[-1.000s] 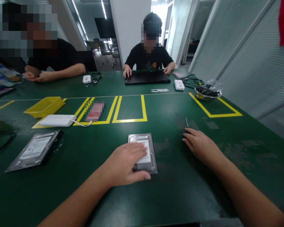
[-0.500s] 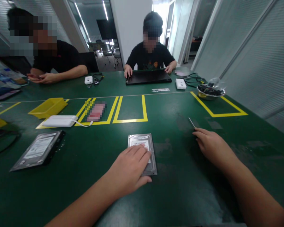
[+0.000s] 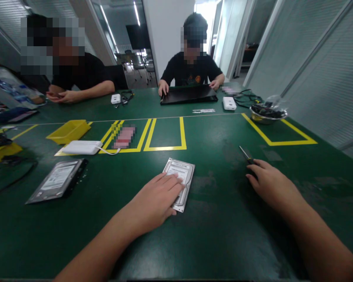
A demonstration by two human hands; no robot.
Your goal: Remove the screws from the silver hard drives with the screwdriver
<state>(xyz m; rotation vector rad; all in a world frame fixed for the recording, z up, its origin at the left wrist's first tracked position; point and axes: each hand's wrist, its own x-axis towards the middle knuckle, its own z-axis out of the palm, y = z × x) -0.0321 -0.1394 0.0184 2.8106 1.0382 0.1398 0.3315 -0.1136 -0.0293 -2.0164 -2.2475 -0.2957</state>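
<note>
left hand (image 3: 157,197): flat, fingers spread, pressing on hard drive (image 3: 181,178) | hard drive: lying skewed on green desk (image 3: 217,219), near centre | right hand (image 3: 272,186): loosely curled over handle of screwdriver (image 3: 246,154), tip pointing away | second drive (image 3: 59,180): far left, untouched
</note>
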